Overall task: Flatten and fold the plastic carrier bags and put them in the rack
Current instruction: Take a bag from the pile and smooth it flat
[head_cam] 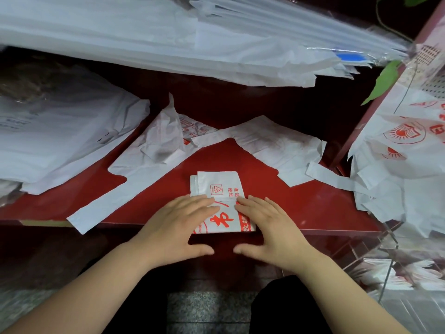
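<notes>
Now — red table (313, 208) | left hand (173, 227), right hand (269, 227): fingers (202, 201) straight, pressing folded bag (218, 186) | loose bags (149, 165) behind — speckled floor (207, 309)

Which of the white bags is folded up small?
The folded bag pressed under the left hand and right hand, with red print. The left bag and right bag behind it lie spread out.
</notes>
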Motion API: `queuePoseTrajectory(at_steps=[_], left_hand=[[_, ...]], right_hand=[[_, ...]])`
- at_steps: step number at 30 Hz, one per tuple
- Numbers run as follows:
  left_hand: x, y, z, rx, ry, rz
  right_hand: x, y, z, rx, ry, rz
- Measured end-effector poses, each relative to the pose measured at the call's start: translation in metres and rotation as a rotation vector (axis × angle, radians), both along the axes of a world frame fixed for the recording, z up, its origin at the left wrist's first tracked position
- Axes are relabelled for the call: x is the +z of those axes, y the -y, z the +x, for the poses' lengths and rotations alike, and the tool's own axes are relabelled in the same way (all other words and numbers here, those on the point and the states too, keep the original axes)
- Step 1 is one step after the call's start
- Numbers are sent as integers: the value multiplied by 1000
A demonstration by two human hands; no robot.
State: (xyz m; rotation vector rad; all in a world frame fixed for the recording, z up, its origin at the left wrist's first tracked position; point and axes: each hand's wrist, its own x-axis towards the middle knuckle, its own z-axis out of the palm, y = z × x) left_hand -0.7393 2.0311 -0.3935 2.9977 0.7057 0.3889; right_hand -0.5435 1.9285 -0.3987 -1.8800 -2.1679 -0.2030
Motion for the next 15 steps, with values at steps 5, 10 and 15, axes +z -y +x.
queuePoseTrajectory(at_steps=[5,10,15], left_hand=[[-15,16,-12,67,459,-236],[1,17,-2,358,735,-649],[14,8,14,544,700,-637]], right_hand=[[2,9,-4,10,-301,106],[13,-1,-16,-184,-651,95],[18,-23,-26,-440,-801,63]])
